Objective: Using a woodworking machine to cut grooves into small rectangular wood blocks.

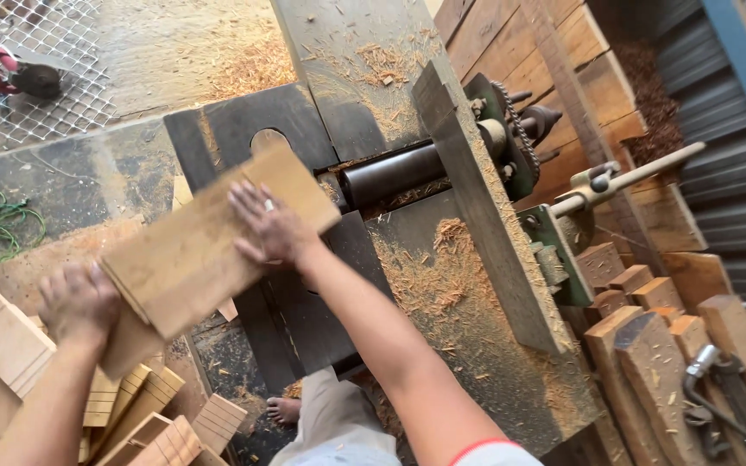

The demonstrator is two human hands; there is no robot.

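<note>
- planer table (477, 328), grey metal strewn with shavings, running from 12 to 5 o'clock; dark roller (390, 173) across its middle.
- board (209, 242), flat pale wood, at centre, lying tilted over the table's near edge.
- stacked wood blocks (2, 345) at 8 o'clock.
- right hand (269, 229), palm pressed flat on the board's top face.
- left hand (79, 302), closed round the board's near end at 9 o'clock.

Your steel machine table (511, 371) carries loose wood shavings (442, 259) across its middle; a wooden fence (485, 216) runs along its right edge. A flat board (192, 250) overhangs its left edge; a dark roller (390, 173) sits at its far end.
</note>
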